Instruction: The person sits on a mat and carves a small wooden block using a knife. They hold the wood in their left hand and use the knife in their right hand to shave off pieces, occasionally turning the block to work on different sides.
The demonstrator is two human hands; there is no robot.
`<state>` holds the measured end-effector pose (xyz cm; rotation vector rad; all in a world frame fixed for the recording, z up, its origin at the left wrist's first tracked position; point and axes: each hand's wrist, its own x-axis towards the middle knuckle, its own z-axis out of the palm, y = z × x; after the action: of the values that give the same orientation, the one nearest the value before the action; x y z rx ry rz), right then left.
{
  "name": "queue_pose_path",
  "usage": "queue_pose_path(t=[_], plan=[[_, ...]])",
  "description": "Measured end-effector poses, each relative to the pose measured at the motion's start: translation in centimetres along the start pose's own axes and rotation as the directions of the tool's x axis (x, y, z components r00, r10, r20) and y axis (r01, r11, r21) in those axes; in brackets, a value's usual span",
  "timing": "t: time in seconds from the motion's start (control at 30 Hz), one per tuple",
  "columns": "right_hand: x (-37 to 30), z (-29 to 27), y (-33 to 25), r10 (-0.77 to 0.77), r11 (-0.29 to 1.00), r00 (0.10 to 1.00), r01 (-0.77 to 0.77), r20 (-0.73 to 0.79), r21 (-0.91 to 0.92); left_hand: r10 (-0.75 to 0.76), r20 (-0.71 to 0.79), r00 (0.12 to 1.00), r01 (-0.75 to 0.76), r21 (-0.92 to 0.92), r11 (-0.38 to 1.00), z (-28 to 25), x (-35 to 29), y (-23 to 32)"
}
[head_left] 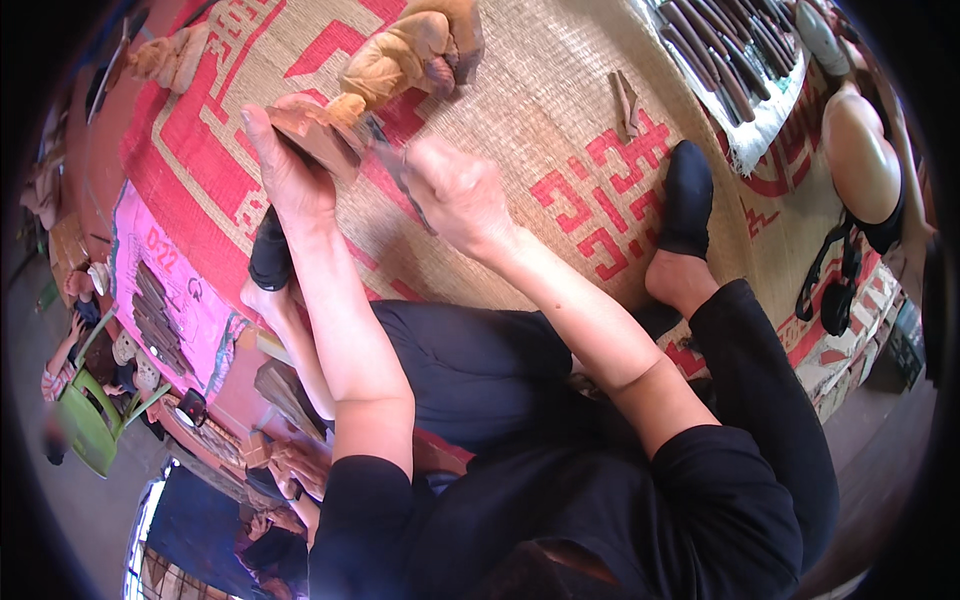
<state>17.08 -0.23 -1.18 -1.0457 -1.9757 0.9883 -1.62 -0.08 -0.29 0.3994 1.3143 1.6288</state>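
My left hand [305, 195] is curled around a reddish-brown wood block [322, 145], its thumb up along the outer side. Close on its right, my right hand [455, 190] is closed in a fist on a slim dark carving tool [405, 190]. The tool slants past the fist and is partly blurred, so its tip is hard to make out. Just beyond the block stands a rounded, light-brown wood carving [400, 60] with swelling, folded shapes. I cannot tell whether the block touches it.
A woven mat [560, 110] with red patterns lies under my feet. Several carving tools [725, 50] rest on a white cloth at the upper right; more tools [160, 320] lie on a pink sheet at left. Another carving [170, 60] sits far left. A person's bent knee [862, 150] is at right.
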Motion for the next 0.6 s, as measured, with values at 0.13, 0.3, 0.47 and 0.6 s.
queue_pose_path(t=[0.13, 0.3, 0.47, 0.6], plan=[[4.3, 0.2, -1.7, -0.064, 0.993, 0.974, 0.083, -0.217, 0.082, -0.053, -0.114, 0.992, 0.046, -0.055, 0.997, -0.7, 0.8, -0.4], [4.9, 1.4, -0.9, -0.139, 0.989, 0.984, 0.133, -0.11, -0.065, -0.081, -0.086, 0.993, 0.068, -0.136, 0.988, -1.6, 1.3, -0.7], [1.7, 0.2, 0.2, -0.029, 0.997, 0.999, 0.031, 0.019, -0.077, -0.057, -0.105, 0.993, 0.045, -0.12, 0.992, -1.6, 1.3, -0.9], [5.2, 0.1, -1.4, -0.088, 0.996, 0.973, 0.092, -0.212, 0.01, -0.064, -0.084, 0.994, 0.054, -0.116, 0.992, -1.6, 1.1, -0.8]])
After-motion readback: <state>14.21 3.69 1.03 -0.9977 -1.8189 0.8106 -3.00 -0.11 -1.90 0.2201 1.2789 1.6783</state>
